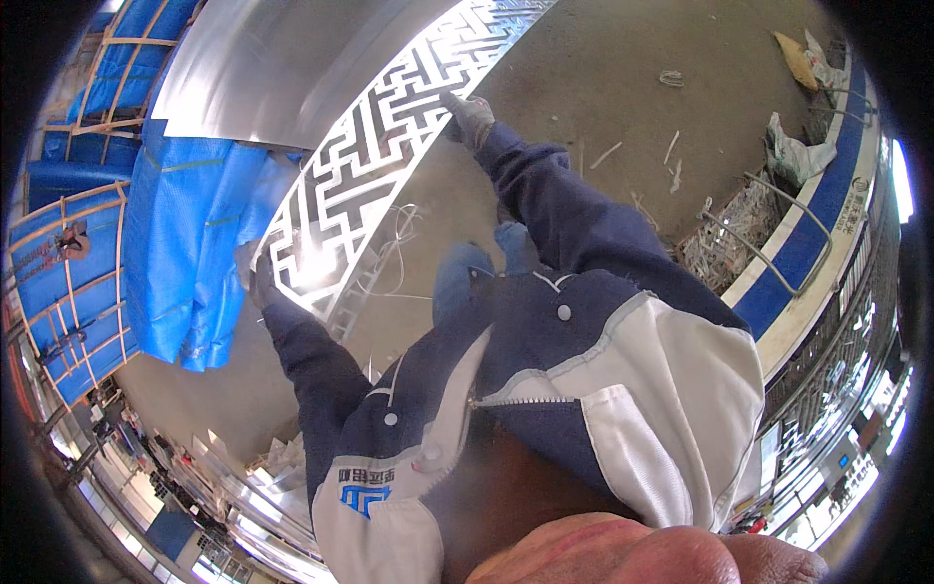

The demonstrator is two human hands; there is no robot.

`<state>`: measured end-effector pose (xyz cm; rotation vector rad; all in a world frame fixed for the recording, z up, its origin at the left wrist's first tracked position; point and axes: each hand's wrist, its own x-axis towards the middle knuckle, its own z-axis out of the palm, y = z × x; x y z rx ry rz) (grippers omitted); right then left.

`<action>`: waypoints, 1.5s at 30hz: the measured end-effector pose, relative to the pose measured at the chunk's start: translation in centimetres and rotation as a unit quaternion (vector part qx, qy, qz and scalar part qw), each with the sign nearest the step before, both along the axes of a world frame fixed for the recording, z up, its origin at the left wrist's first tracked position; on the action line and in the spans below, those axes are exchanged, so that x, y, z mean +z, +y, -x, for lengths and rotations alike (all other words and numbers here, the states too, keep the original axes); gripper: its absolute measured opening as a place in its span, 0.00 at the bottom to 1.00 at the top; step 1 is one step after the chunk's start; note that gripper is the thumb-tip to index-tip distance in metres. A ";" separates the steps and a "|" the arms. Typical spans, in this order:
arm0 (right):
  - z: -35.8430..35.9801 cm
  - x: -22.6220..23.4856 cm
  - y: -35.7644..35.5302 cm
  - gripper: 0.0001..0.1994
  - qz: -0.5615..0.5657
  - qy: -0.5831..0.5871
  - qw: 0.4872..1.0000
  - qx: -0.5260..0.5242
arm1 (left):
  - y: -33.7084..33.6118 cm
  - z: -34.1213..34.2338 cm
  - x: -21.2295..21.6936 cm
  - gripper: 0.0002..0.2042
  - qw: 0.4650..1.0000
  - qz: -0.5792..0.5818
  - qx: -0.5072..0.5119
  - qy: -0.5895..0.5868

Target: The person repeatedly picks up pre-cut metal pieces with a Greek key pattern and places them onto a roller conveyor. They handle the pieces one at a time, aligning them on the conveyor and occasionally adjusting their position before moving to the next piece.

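A long silvery-white panel (389,173) cut through with an angular maze-like lattice slants across the view, bright with glare at its near end. My left hand (257,276), in a greyish glove, grips the panel's near left corner. On the panel's right long edge, farther out, my right hand (474,121) is closed, also gloved. Its fingertips are partly hidden behind the edge. Left of the lattice, a broad smooth sheet of shiny metal (263,73) lies over blue plastic sheeting (185,224).
Wooden-framed blue bundles (73,263) stand at the far left. Offcuts and scraps (674,175) litter the floor to the right, near a blue-and-white barrier (793,282) with metal loop handles and a white bag (798,151). Thin white strips (394,243) lie beneath the panel.
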<state>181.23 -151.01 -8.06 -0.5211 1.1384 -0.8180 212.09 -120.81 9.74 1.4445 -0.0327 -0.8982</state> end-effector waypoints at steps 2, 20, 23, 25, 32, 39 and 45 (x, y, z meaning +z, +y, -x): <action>-1.1 -0.6 -2.6 0.18 0.004 0.009 1.000 0.015 | -1.9 -0.1 -0.7 0.23 1.000 -0.013 0.005 0.022; -9.3 -9.5 -13.5 0.17 -0.250 0.136 0.958 0.027 | -16.5 -16.8 -14.2 0.24 0.983 -0.141 -0.114 -0.030; -10.2 -12.4 -15.6 0.17 -0.205 0.123 0.970 0.043 | -18.9 -18.4 -15.3 0.23 0.993 -0.056 -0.103 0.013; -10.6 -14.8 -17.0 0.12 -0.137 0.112 0.983 0.048 | -20.8 -18.8 -15.4 0.23 0.994 -0.078 -0.077 0.017; -11.8 -18.7 -17.9 0.13 0.066 0.497 0.793 0.346 | -25.1 -23.2 -24.9 0.21 0.909 -0.307 -0.253 -0.123; -5.8 -13.5 -11.2 0.13 -0.069 0.319 0.924 0.200 | -31.0 -16.4 -31.5 0.22 0.787 -0.371 -0.400 -0.289; 4.0 -10.6 -5.2 0.12 0.050 0.678 0.671 0.295 | -40.3 -5.7 -31.6 0.14 0.698 -0.182 -0.619 -0.311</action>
